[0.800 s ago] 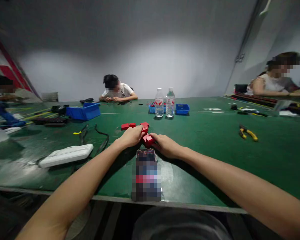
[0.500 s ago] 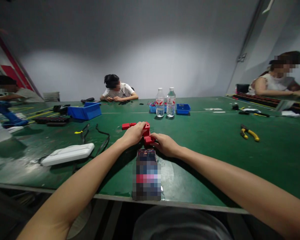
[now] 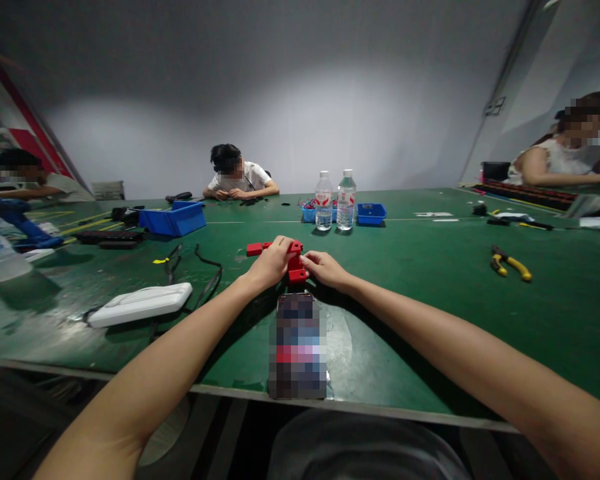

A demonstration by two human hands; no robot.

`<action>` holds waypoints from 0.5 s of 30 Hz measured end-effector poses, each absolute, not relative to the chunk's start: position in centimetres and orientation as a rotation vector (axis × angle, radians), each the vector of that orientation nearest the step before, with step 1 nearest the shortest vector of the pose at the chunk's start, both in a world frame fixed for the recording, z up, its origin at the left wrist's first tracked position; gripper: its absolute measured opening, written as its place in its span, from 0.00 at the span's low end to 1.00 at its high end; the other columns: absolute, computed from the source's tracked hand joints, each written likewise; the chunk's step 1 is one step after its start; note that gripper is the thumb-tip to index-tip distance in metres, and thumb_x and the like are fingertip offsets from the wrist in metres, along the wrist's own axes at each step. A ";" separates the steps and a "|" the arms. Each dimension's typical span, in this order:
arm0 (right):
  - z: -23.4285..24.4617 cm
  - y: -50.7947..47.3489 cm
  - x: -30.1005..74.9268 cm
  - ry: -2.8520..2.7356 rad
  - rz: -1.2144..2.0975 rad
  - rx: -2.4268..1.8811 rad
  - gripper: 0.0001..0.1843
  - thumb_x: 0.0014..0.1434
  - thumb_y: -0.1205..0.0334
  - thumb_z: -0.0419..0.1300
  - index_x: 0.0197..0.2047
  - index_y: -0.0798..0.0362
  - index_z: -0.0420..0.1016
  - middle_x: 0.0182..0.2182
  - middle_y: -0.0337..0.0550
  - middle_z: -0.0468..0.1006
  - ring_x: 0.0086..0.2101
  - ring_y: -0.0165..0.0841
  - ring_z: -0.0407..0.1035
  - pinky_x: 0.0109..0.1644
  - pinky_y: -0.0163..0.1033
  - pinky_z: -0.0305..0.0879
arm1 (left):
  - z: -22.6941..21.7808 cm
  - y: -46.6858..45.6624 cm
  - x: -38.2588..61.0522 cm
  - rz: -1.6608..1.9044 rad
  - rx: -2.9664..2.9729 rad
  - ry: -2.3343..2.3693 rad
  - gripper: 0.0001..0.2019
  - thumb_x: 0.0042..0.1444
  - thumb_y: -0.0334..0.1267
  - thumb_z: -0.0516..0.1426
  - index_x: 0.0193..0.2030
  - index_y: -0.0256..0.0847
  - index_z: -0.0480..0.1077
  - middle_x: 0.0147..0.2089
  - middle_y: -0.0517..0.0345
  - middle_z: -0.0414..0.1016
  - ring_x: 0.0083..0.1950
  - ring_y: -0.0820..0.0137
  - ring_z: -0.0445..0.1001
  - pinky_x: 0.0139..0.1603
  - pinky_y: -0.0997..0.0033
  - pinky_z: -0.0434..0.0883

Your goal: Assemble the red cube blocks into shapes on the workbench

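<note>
Fingers of the bare left hand [image 3: 273,263] close round a red, blocky, plastic-looking part [image 3: 297,275] just past the flat, lit phone [image 3: 298,347] on the shiny green table [image 3: 430,293], maybe to keep it still while the bare right hand [image 3: 325,268] touches its side, pinching or not, nobody can tell.

One left hand [image 3: 271,265], one right hand [image 3: 329,272], one phone [image 3: 298,347], one white device [image 3: 143,305] and one pair of yellow-handled pliers [image 3: 521,269] are in view at one desk [image 3: 445,257]. There are three bottles [image 3: 323,208], one of them cut off at the left edge; three blue bins [image 3: 177,220]; one blue power tool [image 3: 7,208]; and three other people [image 3: 250,175]. The red parts [image 3: 297,274], partly covered by the left hand, cannot be counted.
</note>
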State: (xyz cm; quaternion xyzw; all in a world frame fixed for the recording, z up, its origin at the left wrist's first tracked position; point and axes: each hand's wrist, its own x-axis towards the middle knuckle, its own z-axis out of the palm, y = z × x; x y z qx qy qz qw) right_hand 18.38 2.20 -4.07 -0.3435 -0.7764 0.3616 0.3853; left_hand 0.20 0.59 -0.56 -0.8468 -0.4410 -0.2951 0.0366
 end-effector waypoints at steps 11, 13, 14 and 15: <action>-4.5 1.3 19.1 -1.939 0.908 -0.867 0.12 0.60 0.58 0.55 0.37 0.58 0.74 0.30 0.43 0.77 0.29 0.30 0.69 0.37 0.36 0.66 | -0.6 0.4 0.7 -1.417 -2.700 -1.513 0.13 0.53 0.35 0.59 0.46 0.37 0.66 0.46 0.49 0.70 0.42 0.67 0.73 0.46 0.63 0.72; -4.5 1.3 19.1 -1.945 0.888 -0.855 0.11 0.60 0.59 0.54 0.38 0.57 0.74 0.33 0.44 0.78 0.31 0.31 0.70 0.39 0.37 0.66 | -0.7 0.6 0.6 -1.489 -2.812 -1.639 0.17 0.52 0.37 0.61 0.48 0.36 0.65 0.46 0.48 0.73 0.41 0.67 0.74 0.43 0.64 0.73; -4.5 1.3 19.1 -1.951 0.873 -0.845 0.11 0.60 0.59 0.54 0.38 0.57 0.74 0.34 0.45 0.78 0.32 0.31 0.71 0.41 0.37 0.66 | -0.7 0.7 0.5 -1.498 -2.893 -1.688 0.19 0.51 0.38 0.61 0.48 0.36 0.65 0.46 0.48 0.74 0.41 0.66 0.75 0.43 0.64 0.73; -4.5 1.3 19.1 -1.953 0.861 -0.839 0.11 0.60 0.59 0.55 0.39 0.57 0.74 0.35 0.45 0.78 0.33 0.32 0.71 0.42 0.38 0.66 | -0.6 0.8 0.4 -1.474 -2.988 -1.722 0.19 0.51 0.39 0.62 0.49 0.35 0.66 0.45 0.47 0.75 0.42 0.65 0.75 0.43 0.64 0.73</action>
